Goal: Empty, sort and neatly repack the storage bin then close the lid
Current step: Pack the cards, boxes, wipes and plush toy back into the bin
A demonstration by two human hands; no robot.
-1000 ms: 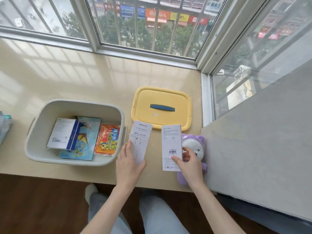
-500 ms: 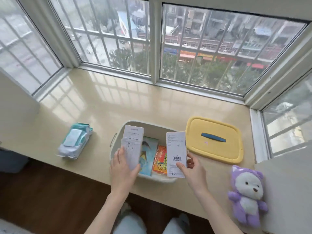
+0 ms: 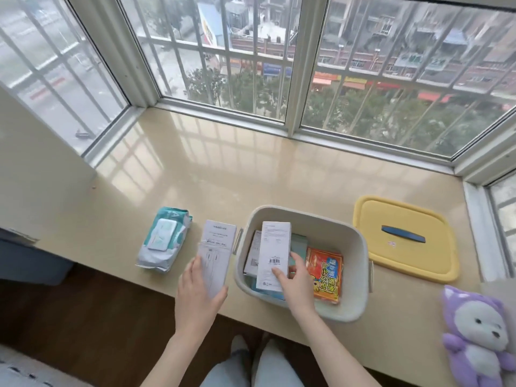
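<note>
A wide beige window ledge runs across the scene under the barred windows, glossy enough to reflect the frames. On its near part, right of centre, sits the storage bin, an open pale grey tub with rounded corners; inside it lie a red and yellow printed packet at the right, a blue-green book or sheet partly hidden in the middle, and a white carton at the left. The yellow lid with its dark blue handle lies flat on the ledge just right of the bin, off it and apart from its rim. At the near right edge a purple and white plush toy lies on its back. Left of the bin, well apart from it, rests a teal and white pack of wet wipes. The right hand reaches over the bin's near wall and grasps a tall white box with a barcode by its near end, thumb on the printed face, holding it above the bin's contents. The left hand grips a second white box with line drawings by its near end, holding it over the ledge between the wipes and the bin's left wall. Light trousers show below, near the wooden floor.
</note>
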